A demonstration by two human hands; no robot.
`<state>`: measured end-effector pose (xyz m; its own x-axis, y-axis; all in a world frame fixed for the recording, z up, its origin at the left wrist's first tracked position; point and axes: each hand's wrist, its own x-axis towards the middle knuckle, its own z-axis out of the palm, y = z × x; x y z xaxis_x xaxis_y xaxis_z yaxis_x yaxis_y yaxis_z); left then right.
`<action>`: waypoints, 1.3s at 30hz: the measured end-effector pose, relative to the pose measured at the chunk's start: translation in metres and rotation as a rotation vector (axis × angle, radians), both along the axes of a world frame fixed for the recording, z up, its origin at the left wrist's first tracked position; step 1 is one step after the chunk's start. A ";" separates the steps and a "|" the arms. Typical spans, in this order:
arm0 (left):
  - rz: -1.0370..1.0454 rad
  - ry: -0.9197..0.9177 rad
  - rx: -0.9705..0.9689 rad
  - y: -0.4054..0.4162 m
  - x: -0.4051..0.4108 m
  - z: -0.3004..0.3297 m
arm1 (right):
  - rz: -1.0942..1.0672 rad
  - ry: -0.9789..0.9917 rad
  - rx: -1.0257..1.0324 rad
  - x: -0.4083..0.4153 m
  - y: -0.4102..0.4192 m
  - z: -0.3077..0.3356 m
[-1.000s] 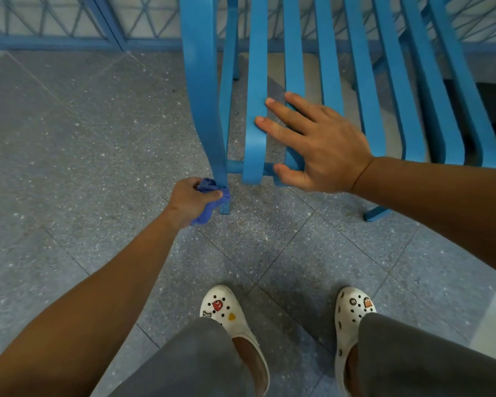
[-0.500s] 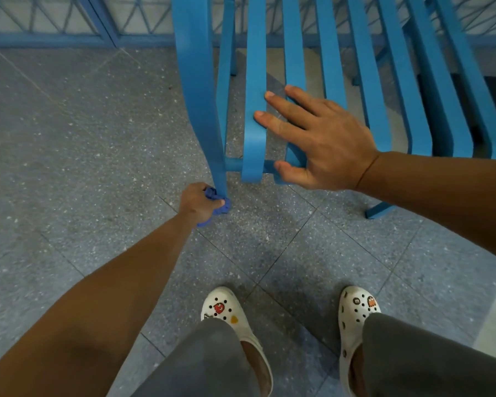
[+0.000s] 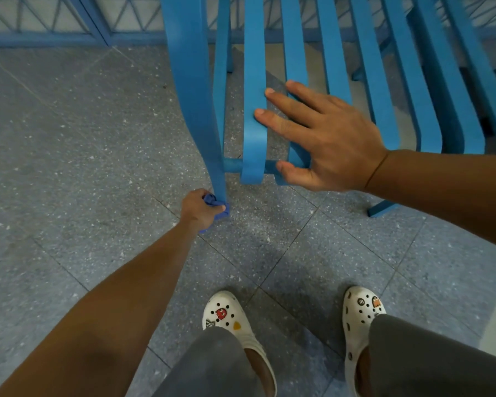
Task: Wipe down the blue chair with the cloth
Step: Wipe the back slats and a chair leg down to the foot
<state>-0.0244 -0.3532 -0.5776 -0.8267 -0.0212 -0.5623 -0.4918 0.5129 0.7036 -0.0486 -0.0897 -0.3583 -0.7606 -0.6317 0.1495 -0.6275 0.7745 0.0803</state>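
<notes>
Ok so right now I've got my left hand (image 3: 202, 209) all the way down at the foot of the front leg (image 3: 196, 110) of the blue chair (image 3: 331, 50), fingers bunched around the cloth (image 3: 214, 206), which is a small dark blue wad pressed against the very bottom of that leg, basically at floor level. My right hand (image 3: 324, 138) is spread flat with the fingers straight, resting across the front ends of the seat slats (image 3: 254, 110), thumb down near the crossbar (image 3: 232, 165), holding nothing, just steadying the chair I guess. As for progress, honestly hard to call: nothing on the paint tells me which bits are already wiped, no wet streaks or dust lines I can make out. My guess is this leg is about finished since the cloth is at the lowest point it can reach. Still left, as far as I can judge: the other front leg (image 3: 382, 208) off to the right, the legs further back, and maybe the slats unless those are done already, can't tell. The speckled grey floor (image 3: 69, 153) and my white clogs (image 3: 232, 319) are the only other stuff down here, plus a blue railing (image 3: 40, 38) behind.
</notes>
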 end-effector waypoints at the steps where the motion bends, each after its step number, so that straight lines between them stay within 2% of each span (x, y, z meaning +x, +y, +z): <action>1: -0.003 0.016 -0.005 -0.004 -0.002 -0.004 | 0.000 0.003 0.003 0.000 0.000 0.000; 5: -0.059 0.040 0.007 -0.023 -0.011 -0.008 | -0.003 -0.003 0.015 0.000 0.000 -0.001; 8: -0.003 0.055 -0.017 -0.038 -0.007 -0.016 | -0.001 -0.009 0.010 0.000 0.000 -0.001; 12: 0.151 -0.013 -0.139 -0.053 0.003 -0.045 | 0.004 0.001 -0.009 0.000 0.001 0.000; 16: 0.097 -0.074 -0.224 -0.043 0.011 -0.055 | 0.005 0.000 -0.006 0.000 0.000 0.000; 27: 0.181 -0.197 -0.134 -0.015 0.013 -0.070 | 0.012 0.006 -0.013 -0.001 0.001 -0.001; 32: 0.218 -0.113 0.008 -0.023 0.018 -0.070 | 0.009 0.003 -0.028 0.000 0.001 -0.001; 39: 0.143 0.034 -0.115 -0.015 0.010 -0.060 | 0.009 -0.006 -0.028 0.000 0.001 0.000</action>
<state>-0.0141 -0.3686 -0.6373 -0.8292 -0.2021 -0.5211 -0.5421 0.5178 0.6618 -0.0484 -0.0888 -0.3586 -0.7560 -0.6340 0.1629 -0.6346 0.7709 0.0550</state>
